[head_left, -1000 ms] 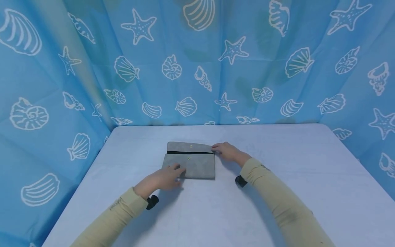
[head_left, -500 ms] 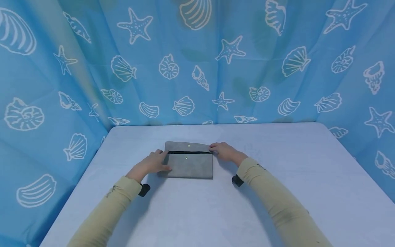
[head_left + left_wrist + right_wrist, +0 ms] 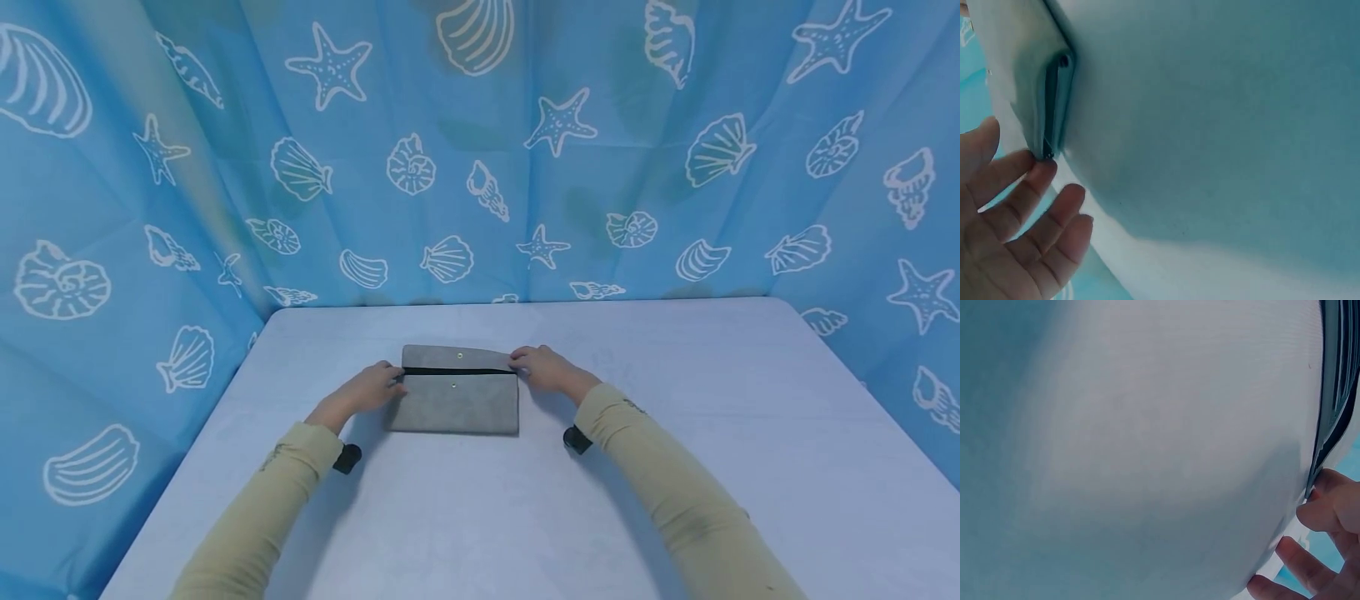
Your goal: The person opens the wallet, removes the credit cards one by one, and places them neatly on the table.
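Note:
A long grey wallet lies on the table, its flap turned back to the far side. A black strip shows between flap and body, and each of those carries a small metal snap. My right hand pinches the flap's right corner; in the right wrist view its thumb and forefinger meet at that edge. At the wallet's left end, my left hand touches the far corner with its fingertips. Those fingers are fairly straight and the thumb stands off the wallet in the left wrist view.
The white-covered table extends around the wallet. Behind it and along both sides hangs a blue curtain with white shells and starfish. Dark wrist cameras sit under both sleeves.
My left hand has left the wallet's front, moving left and away from me to the left end, then drawn slightly off the top. The right hand keeps its pinch on the flap corner.

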`<state>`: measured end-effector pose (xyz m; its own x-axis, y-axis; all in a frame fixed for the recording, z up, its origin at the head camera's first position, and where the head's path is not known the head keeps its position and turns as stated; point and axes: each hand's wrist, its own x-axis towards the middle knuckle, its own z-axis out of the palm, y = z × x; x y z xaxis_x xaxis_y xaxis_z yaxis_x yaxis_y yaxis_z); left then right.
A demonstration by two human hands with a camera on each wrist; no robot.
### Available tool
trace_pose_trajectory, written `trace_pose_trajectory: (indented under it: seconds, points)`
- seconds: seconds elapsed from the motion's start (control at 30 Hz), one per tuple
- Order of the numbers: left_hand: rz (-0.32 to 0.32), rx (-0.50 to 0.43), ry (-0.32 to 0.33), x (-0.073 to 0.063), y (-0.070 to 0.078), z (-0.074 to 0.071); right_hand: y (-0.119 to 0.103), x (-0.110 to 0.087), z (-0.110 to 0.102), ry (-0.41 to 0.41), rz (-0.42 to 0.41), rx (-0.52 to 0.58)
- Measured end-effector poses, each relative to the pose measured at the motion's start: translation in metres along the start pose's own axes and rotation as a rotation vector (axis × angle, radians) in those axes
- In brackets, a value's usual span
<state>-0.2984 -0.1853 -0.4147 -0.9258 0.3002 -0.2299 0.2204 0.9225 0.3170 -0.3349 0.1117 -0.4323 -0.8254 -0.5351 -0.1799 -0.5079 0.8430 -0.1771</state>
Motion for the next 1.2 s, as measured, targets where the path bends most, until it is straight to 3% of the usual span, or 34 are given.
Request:
trace_pose_trajectory:
  seconds: [0.33, 0.67, 0.93, 1.2]
  points:
    - [-0.023, -0.044, 0.102, 0.003, -0.004, -0.005, -0.007, 0.000, 0.000, -0.017, 0.057, 0.058]
    - [0.042, -0.113, 0.120, -0.007, -0.011, -0.022, -0.002, 0.006, 0.006, 0.003, 0.040, 0.042]
    - [0.087, -0.280, 0.024, -0.018, -0.019, -0.039, 0.000, 0.005, 0.005, 0.016, 0.029, 0.057]
    - [0.181, -0.406, -0.110, -0.030, -0.029, -0.047, 0.003, 0.007, 0.004, 0.002, 0.052, 0.099]
